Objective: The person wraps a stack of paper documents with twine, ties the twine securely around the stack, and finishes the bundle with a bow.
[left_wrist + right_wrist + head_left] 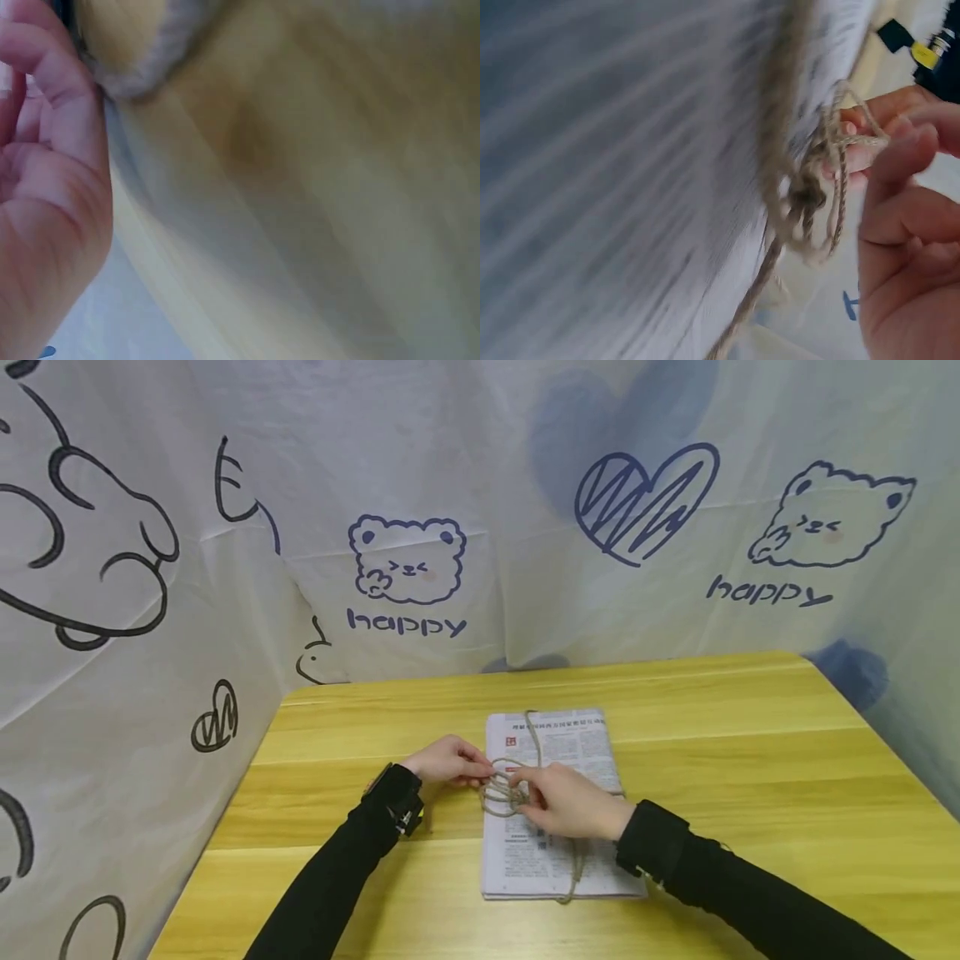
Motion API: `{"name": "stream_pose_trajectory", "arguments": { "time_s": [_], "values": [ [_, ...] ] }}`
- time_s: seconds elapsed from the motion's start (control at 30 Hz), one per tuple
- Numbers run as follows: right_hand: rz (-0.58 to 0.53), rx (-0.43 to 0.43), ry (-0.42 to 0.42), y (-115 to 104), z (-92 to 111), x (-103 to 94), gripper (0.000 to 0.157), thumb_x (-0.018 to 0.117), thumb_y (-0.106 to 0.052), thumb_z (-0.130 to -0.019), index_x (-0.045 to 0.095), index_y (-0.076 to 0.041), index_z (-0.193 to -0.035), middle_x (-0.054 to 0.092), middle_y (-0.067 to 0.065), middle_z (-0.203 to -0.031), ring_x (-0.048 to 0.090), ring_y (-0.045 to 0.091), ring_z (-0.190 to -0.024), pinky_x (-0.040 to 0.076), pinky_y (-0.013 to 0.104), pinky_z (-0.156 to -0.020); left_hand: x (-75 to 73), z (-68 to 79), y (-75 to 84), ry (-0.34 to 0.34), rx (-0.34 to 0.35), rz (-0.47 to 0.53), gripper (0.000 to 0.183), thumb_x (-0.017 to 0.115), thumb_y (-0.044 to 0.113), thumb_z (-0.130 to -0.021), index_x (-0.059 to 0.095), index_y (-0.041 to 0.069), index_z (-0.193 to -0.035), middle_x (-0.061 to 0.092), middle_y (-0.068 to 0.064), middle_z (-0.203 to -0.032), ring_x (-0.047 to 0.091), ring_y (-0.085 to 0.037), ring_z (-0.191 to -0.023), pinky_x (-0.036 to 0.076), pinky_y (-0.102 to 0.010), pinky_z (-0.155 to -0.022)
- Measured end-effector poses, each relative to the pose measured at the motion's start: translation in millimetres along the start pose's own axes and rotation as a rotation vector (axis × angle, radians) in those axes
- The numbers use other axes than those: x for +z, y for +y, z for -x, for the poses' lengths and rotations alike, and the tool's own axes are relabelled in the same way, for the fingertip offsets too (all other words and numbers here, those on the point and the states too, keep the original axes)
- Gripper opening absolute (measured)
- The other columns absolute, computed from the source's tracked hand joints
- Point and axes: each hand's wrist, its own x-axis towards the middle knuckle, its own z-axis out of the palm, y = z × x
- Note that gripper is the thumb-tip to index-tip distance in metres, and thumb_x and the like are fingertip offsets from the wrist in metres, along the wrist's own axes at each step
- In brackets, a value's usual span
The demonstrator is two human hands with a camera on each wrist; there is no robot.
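Observation:
A folded stack of newspaper [525, 864] lies on the table, with twine [577, 860] running lengthwise over it. Near the stack's left edge the twine gathers in a knot [808, 193] with several loops. My left hand [452, 762] comes in from the left and pinches the loops at their left end. From the right, my right hand [573, 803] bends over the knot, thumb and forefinger pinching a strand. In the left wrist view, a blurred piece of twine [154, 71] curves beside the left hand's fingers; those fingertips are partly cut off by the frame edge.
The yellow wood-grain table [360, 735] extends around the stack on all sides. A white cloth [510, 585] with drawn bears and hearts hangs behind the table and along its left side. Black bands [393, 797] with devices sit on both wrists.

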Motion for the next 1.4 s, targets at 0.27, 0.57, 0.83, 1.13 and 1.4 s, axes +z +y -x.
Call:
{"name": "stream_pose_trajectory", "arguments": {
  "time_s": [0.27,0.57,0.83,1.13,1.4],
  "values": [
    [-0.238,0.041,-0.095,6,-5,3.8,0.02,0.063,-0.014,-0.091,0.065,-0.007,-0.109,0.05,-0.007,-0.055,0.04,0.003,-0.045,0.032,0.018,-0.049,1.9,-4.9,-2.3,-0.029,0.009,0.015,0.018,0.064,0.018,-0.091,0.072,0.003,-0.096,0.069,-0.006,-0.079,0.051,-0.01,-0.058,0.036,-0.02,-0.051],
    [-0.684,0.091,-0.154,19,8,-5.1,0.023,0.039,0.001,-0.094,0.06,0.009,-0.098,0.059,0.022,-0.066,0.052,0.042,-0.052,0.037,0.028,-0.043,13.7,5.5,-0.7,0.072,0.054,0.145,0.021,0.063,0.017,-0.091,0.068,0.0,-0.104,0.068,-0.008,-0.082,0.054,-0.012,-0.063,0.039,-0.022,-0.054],
    [-0.626,0.168,-0.047,30,27,-20.0,0.034,0.049,-0.024,-0.1,0.06,0.006,-0.088,0.062,0.018,-0.067,0.058,0.041,-0.056,0.037,0.022,-0.043,23.1,12.6,3.9,0.17,0.086,0.231,0.025,0.061,0.014,-0.093,0.065,-0.002,-0.112,0.069,-0.017,-0.093,0.054,-0.014,-0.064,0.038,-0.024,-0.056],
    [-0.675,0.218,0.035,56,46,-26.9,0.04,0.045,-0.023,-0.102,0.056,0.006,-0.078,0.06,0.019,-0.065,0.056,0.032,-0.05,0.044,0.029,-0.044,23.9,26.5,4.2,0.225,0.151,0.071,0.025,0.057,0.016,-0.096,0.067,-0.001,-0.111,0.066,-0.019,-0.091,0.052,-0.021,-0.067,0.041,-0.025,-0.057],
    [-0.642,0.376,0.079,64,60,-30.1,0.046,0.043,-0.028,-0.103,0.055,0.007,-0.075,0.061,0.015,-0.062,0.055,0.02,-0.048,0.047,0.03,-0.045,19.7,36.5,-6.4,0.298,0.202,-0.123,0.022,0.057,0.019,-0.096,0.07,0.005,-0.106,0.067,-0.011,-0.1,0.058,-0.02,-0.078,0.047,-0.028,-0.065]
  ]
}}
